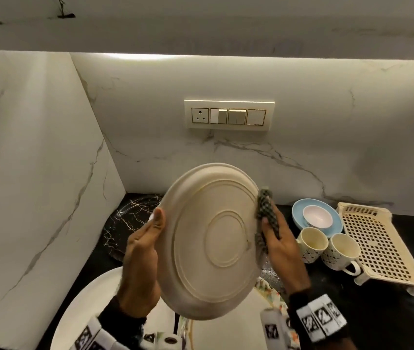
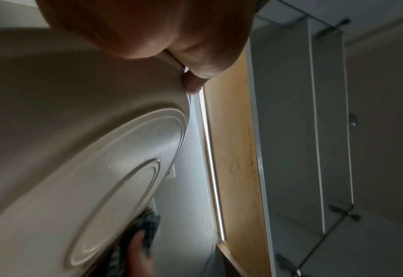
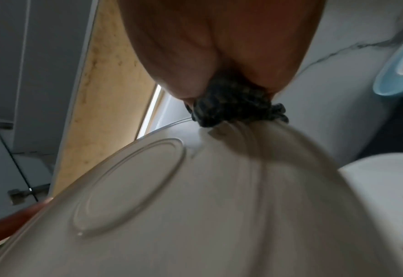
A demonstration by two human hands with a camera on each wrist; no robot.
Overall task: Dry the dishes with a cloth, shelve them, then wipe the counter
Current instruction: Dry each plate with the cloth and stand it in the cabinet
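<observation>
— Where's the round cream plate (image 1: 213, 243) with the raised rings?
— Held up over the black marble counter (image 1: 125, 218), underside toward the camera; the left hand (image 1: 140, 258) grips its left rim.
— The right hand (image 1: 281, 246)?
— Clutching a bunched dark checked cloth (image 1: 266, 208) against the right rim — two cream mugs (image 1: 327, 248) stand just beside it.

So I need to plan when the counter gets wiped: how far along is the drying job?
Nothing looks shelved. In hand: the left hand holds the cream plate tilted, underside toward the camera, while the right hand presses the checked cloth on its rim. Left: two mugs, a small bowl on a blue plate beside the rack, large plates below, then the counter.
</observation>
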